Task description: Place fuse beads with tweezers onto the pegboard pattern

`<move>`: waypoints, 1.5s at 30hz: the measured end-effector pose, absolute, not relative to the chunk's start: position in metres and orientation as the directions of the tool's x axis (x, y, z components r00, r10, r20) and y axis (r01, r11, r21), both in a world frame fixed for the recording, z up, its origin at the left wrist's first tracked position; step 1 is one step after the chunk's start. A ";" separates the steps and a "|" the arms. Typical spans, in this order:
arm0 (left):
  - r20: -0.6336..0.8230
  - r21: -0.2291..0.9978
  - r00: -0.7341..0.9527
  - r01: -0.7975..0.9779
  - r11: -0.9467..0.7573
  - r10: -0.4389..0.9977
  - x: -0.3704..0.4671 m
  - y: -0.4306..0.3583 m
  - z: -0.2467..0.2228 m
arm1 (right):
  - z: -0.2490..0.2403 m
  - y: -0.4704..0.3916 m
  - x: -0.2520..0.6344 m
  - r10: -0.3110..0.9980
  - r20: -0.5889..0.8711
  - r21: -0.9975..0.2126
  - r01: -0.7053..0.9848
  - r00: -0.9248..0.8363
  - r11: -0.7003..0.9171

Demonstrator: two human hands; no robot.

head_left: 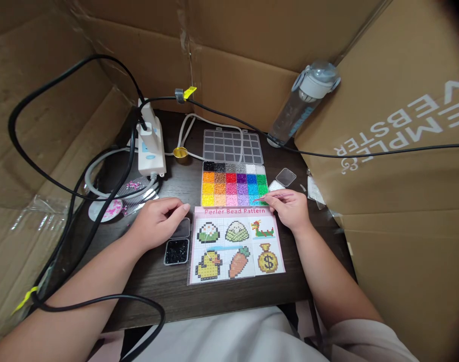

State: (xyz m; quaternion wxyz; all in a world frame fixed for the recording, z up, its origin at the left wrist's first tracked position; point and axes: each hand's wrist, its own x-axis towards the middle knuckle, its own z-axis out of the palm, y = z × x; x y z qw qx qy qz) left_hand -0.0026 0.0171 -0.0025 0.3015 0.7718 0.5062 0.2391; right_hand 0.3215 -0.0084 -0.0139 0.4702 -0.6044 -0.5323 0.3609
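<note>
Soft even light, warped edges

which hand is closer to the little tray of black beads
Left. The left hand rests just above the black bead tray; the right hand is across the pattern sheet.

Left hand [157,221] curled, palm down; right hand [290,207] fingers pinched.

thin tweezers [278,196], seemingly pink, lie tilted over the open bead box [234,183].
</note>
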 end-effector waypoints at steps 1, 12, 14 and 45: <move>0.066 0.708 0.373 0.636 -0.307 0.926 -0.003 0.017 -0.002 | -0.014 -0.008 0.322 0.983 0.066 -0.952 0.305 0.172 0.011; 0.073 0.706 0.384 0.632 -0.319 0.921 -0.001 0.017 0.000 | -0.012 -0.012 0.323 0.976 0.114 -0.961 0.271 0.185 0.061; 0.072 0.706 0.382 0.634 -0.317 0.922 -0.002 0.016 -0.001 | -0.011 -0.015 0.318 0.980 0.123 -0.969 0.234 0.157 0.084; 0.053 0.692 0.370 0.656 -0.301 0.928 0.000 0.016 -0.004 | -0.014 -0.033 0.269 0.899 -0.017 -0.987 0.150 -0.438 0.054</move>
